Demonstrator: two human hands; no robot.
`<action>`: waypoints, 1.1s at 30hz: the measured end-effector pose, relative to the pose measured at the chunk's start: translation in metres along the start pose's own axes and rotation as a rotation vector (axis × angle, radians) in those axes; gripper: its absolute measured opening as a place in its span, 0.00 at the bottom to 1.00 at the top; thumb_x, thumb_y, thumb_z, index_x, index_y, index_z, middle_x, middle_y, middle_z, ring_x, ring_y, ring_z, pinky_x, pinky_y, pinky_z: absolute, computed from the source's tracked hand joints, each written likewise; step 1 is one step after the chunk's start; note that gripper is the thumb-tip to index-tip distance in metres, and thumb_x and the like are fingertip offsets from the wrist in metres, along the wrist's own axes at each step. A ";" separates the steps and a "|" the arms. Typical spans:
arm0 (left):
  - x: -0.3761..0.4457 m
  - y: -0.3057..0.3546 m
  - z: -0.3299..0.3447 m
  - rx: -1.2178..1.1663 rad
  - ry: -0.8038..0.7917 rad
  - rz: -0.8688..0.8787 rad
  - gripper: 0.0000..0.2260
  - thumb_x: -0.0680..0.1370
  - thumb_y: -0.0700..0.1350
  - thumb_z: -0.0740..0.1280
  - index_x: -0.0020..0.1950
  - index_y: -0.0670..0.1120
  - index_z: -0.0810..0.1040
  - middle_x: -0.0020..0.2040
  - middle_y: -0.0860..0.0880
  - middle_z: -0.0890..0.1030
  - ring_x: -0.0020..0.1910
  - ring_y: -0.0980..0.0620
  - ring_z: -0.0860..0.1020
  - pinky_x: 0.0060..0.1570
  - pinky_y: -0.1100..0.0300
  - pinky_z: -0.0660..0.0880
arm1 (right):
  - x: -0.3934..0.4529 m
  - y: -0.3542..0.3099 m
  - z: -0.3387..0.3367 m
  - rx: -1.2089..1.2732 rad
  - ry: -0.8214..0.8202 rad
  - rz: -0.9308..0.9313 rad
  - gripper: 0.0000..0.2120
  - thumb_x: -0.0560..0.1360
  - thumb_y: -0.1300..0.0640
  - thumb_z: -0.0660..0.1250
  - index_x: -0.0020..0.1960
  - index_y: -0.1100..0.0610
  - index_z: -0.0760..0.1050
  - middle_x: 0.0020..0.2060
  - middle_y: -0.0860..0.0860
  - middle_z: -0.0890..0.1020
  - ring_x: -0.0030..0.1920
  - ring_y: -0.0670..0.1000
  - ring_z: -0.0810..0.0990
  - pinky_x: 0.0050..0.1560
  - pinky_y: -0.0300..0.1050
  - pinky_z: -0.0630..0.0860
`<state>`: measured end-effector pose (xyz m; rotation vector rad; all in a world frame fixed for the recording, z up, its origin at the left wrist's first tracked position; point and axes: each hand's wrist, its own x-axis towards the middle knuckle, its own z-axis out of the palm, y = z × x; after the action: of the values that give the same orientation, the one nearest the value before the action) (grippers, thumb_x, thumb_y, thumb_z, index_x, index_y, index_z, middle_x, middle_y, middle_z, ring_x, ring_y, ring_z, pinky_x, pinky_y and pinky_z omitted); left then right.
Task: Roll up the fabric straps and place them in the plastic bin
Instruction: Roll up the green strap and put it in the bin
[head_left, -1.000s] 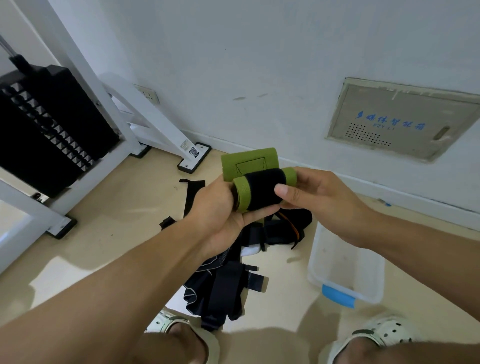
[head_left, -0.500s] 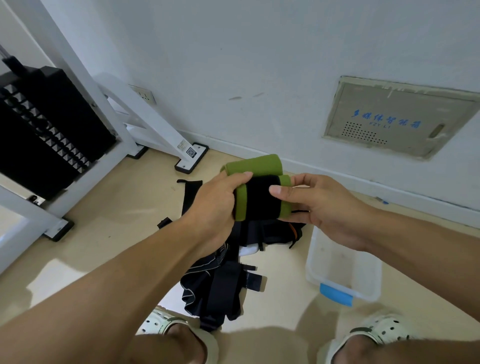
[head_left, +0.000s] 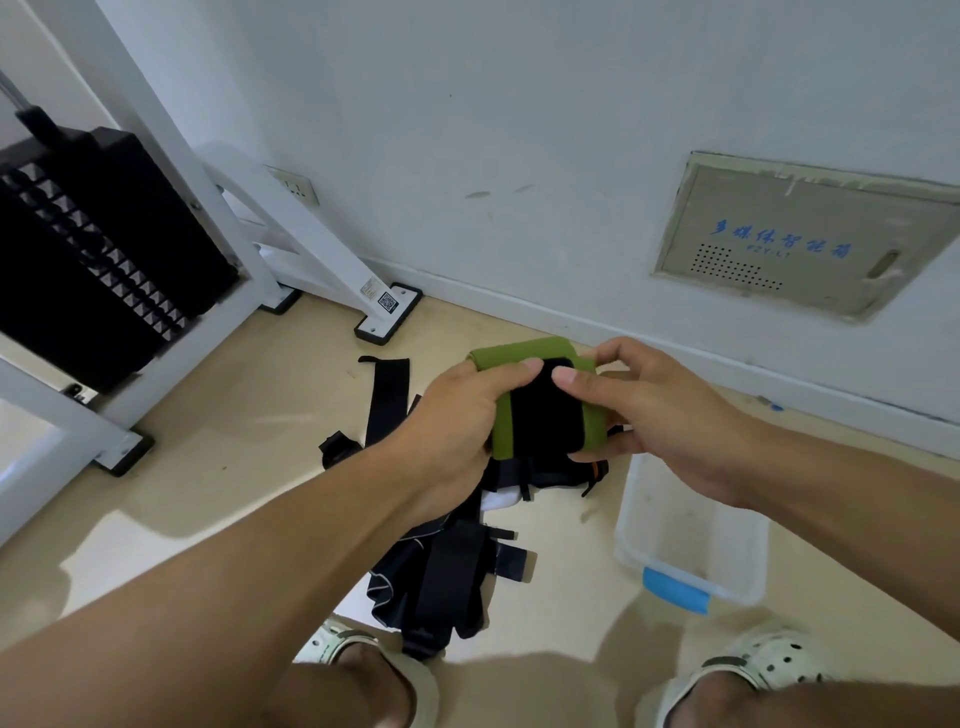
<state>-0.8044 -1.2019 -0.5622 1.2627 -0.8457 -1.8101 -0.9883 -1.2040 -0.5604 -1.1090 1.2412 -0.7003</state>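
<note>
Our right hand pinches the right end of the green and black strap, thumb on its black face and fingers curled under the near edge; our left hand grips the left end, thumb laid across the top, fingers wrapped round the green border. We hold the strap rolled between both hands, in the air above the floor, its long axis running left to right from one palm to the other. A green flap shows at its far edge, so we judge the roll nearly closed but not yet pressed flat.

The plastic bin stands on the floor to the near right, below our right wrist and open at the top. Our right hand is the nearer one to it, so the drop looks like a short carry rightward and down, with the left hand letting go first.

A heap of dark straps lies on the floor under our left forearm, just left of the bin, and one black strap lies farther off toward the wall.
</note>
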 end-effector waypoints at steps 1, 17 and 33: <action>0.000 0.001 0.001 -0.004 0.004 -0.009 0.14 0.84 0.44 0.63 0.67 0.42 0.80 0.60 0.43 0.86 0.60 0.45 0.84 0.63 0.49 0.79 | 0.001 0.001 -0.001 -0.082 0.045 -0.050 0.20 0.74 0.45 0.74 0.61 0.51 0.73 0.51 0.58 0.85 0.47 0.55 0.87 0.50 0.56 0.84; 0.000 0.009 -0.003 -0.115 0.087 -0.069 0.12 0.84 0.42 0.63 0.65 0.41 0.80 0.48 0.44 0.87 0.39 0.51 0.85 0.38 0.55 0.83 | -0.002 0.003 -0.003 -0.233 -0.076 -0.397 0.30 0.63 0.44 0.78 0.64 0.43 0.77 0.59 0.44 0.82 0.57 0.48 0.82 0.58 0.51 0.82; 0.000 0.003 -0.005 0.011 0.030 0.051 0.15 0.85 0.52 0.62 0.68 0.49 0.80 0.61 0.48 0.85 0.62 0.48 0.83 0.61 0.51 0.78 | 0.010 0.001 0.004 0.145 0.060 -0.198 0.24 0.63 0.42 0.76 0.45 0.60 0.77 0.44 0.59 0.84 0.46 0.55 0.86 0.57 0.57 0.83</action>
<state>-0.7987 -1.2043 -0.5614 1.2605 -0.8644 -1.7448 -0.9823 -1.2119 -0.5649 -1.1055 1.1209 -0.9643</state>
